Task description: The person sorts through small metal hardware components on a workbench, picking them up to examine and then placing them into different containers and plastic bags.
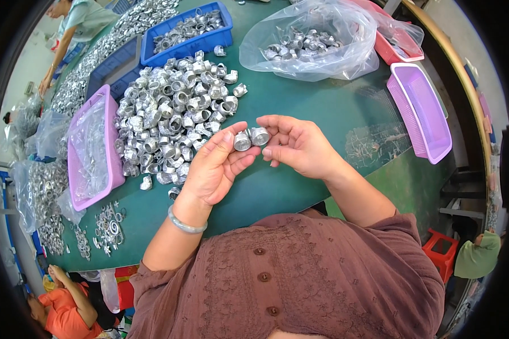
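In front of me, above the table, two small silver metal castings (242,141) with round, cup-like ends sit side by side between my hands. My left hand (214,172), palm turned up and a pale bangle on its wrist, grips the left casting between thumb and fingers. My right hand (300,148) has its curled fingers at the other casting (259,136), the thumb just below it. Whether the two castings touch is hard to make out. To the left of my hands spreads a large heap of similar silver castings (172,107).
A clear plastic bag (345,56) of castings lies at the far right of the green table (300,93). Blue trays (227,35) stand behind the heap. A purple basket (119,164) is at left, another purple basket (435,152) at right. Co-workers (68,316) sit at left.
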A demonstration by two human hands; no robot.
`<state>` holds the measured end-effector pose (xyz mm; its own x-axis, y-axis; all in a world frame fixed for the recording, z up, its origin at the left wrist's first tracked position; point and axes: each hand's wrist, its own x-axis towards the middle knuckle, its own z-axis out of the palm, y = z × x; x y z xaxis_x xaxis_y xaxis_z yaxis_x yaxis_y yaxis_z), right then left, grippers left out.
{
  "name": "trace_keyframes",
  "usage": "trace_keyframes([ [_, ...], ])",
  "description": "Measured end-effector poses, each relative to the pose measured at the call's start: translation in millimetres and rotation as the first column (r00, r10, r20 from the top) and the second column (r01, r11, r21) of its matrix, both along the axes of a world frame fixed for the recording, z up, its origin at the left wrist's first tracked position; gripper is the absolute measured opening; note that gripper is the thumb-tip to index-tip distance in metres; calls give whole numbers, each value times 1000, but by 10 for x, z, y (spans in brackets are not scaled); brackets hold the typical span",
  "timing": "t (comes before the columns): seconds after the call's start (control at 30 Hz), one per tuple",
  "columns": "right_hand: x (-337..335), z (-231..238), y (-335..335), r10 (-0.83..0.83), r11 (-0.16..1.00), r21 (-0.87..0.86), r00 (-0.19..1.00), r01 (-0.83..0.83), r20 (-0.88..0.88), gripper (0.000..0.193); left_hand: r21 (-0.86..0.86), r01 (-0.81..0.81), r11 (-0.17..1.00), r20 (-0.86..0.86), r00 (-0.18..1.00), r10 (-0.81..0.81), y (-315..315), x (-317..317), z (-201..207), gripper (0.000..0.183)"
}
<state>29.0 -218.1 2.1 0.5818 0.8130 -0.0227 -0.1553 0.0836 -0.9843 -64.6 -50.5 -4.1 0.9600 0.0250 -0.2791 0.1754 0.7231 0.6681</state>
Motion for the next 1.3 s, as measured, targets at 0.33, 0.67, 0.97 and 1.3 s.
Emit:
trace_keyframes([
  [0.33,20,38,4,32,993,-111,999,-33,-6,29,10,26,1000,-50,998,-25,5,36,-3,33],
  [0.67,100,55,-10,-3,991,-130,998,12,64,22,76,16,997,-165,986,-3,-33,156,44,36],
  [0.97,1112,524,69,-402,863,-12,700,506,591,31,391,-42,920,70,997,15,-134,1493,634,36],
  [1.3,936,193,215,-137,880,-126,501,457,854,29,997,17,78,-3,985,-172,391,1105,449,22],
])
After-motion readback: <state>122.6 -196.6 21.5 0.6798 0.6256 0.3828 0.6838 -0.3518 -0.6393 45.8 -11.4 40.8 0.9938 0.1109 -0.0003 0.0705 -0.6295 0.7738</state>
